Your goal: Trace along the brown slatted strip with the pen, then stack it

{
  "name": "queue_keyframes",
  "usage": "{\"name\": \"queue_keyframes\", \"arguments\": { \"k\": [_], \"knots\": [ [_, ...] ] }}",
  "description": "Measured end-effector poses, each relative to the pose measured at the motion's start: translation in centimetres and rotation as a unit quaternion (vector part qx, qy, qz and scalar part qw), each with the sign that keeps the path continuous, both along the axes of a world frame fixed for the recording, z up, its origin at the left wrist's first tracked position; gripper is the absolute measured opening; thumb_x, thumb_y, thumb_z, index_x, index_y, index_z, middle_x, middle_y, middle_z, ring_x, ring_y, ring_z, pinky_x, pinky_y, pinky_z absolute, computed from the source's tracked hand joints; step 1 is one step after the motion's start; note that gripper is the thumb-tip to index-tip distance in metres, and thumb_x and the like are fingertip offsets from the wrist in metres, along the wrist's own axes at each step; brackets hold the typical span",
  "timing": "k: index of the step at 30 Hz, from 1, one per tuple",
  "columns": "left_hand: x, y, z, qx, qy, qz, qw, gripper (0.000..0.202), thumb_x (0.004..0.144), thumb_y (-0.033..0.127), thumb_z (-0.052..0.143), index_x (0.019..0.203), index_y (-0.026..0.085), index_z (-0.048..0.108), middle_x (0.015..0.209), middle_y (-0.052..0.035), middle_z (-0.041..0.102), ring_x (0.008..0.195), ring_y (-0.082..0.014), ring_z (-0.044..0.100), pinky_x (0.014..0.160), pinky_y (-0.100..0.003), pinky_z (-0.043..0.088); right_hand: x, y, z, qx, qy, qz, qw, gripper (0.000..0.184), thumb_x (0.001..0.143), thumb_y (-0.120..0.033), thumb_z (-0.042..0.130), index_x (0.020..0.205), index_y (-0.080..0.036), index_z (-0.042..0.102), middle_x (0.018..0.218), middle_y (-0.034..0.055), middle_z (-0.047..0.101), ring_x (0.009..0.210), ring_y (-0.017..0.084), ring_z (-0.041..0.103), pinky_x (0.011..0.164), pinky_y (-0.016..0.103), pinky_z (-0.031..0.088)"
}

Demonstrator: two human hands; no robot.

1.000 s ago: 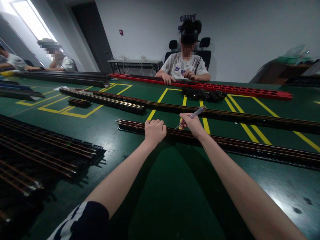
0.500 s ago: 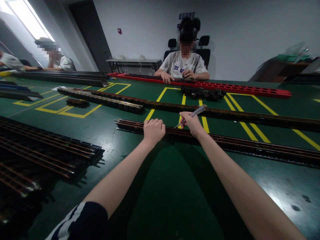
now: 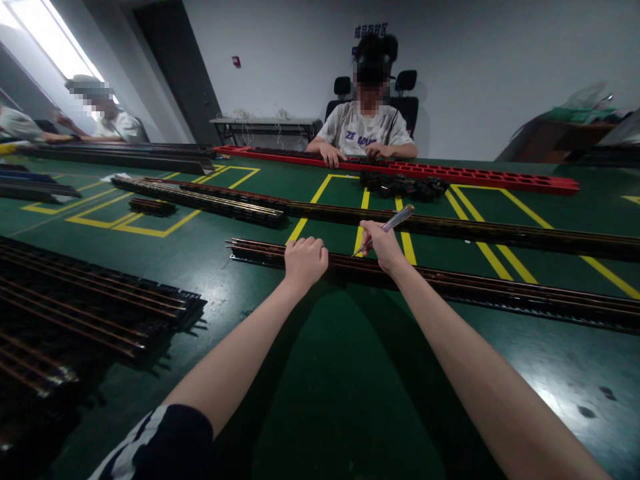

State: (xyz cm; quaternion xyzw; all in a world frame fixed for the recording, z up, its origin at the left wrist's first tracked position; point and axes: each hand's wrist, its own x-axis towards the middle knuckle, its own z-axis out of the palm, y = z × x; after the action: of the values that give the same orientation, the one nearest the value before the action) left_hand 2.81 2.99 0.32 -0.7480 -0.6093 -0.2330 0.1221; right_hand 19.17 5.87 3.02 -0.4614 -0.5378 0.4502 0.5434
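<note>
A long black rail with copper-coloured strips [image 3: 500, 293] lies across the green table in front of me. My left hand [image 3: 306, 261] is closed over it near its left end, fingers curled round the far side. In my right hand [image 3: 381, 244] is a screwdriver [image 3: 399, 217] with a clear handle, gripped like a pen and slanting down to the left. Its thin tip is at the rail, just right of my left hand; whether it touches a strip I cannot tell.
Similar strip assemblies [image 3: 90, 293] lie at the left. Behind my rail runs another long rail [image 3: 475, 233], with a pile of black parts [image 3: 405, 185] beyond it. Across the table a person [image 3: 367, 130] sits at a red slotted rail [image 3: 525, 181]. Another person [image 3: 107, 120] sits far left.
The screwdriver tip has shifted very slightly along the rail, away from my left hand. My left hand keeps its hold. The person opposite has moved one hand a little.
</note>
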Motion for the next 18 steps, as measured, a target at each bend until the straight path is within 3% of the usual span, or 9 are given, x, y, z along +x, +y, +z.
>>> {"name": "queue_keyframes", "arguments": {
  "k": [13, 18],
  "knots": [
    [-0.07, 0.04, -0.06, 0.003, -0.013, -0.007, 1.0, 0.032, 0.088, 0.022, 0.035, 0.076, 0.018, 0.064, 0.082, -0.0062, 0.069, 0.077, -0.0212, 0.061, 0.073, -0.035, 0.036, 0.12, 0.06, 0.05, 0.009, -0.004, -0.045, 0.999, 0.04, 0.078, -0.031, 0.051, 0.042, -0.022, 0.036, 0.036, -0.0039, 0.037, 0.032, 0.009, 0.034, 0.037, 0.024, 0.033],
    [-0.07, -0.01, -0.06, 0.005, -0.009, -0.008, 1.0, 0.031, 0.088, 0.022, 0.035, 0.076, 0.018, 0.064, 0.082, -0.006, 0.069, 0.077, -0.0209, 0.061, 0.073, -0.035, 0.036, 0.29, 0.13, -0.1, 0.013, -0.002, -0.03, 0.999, 0.04, 0.079, -0.032, 0.05, 0.043, -0.022, 0.037, 0.038, -0.0038, 0.038, 0.033, 0.008, 0.035, 0.037, 0.023, 0.033]
  ]
}}
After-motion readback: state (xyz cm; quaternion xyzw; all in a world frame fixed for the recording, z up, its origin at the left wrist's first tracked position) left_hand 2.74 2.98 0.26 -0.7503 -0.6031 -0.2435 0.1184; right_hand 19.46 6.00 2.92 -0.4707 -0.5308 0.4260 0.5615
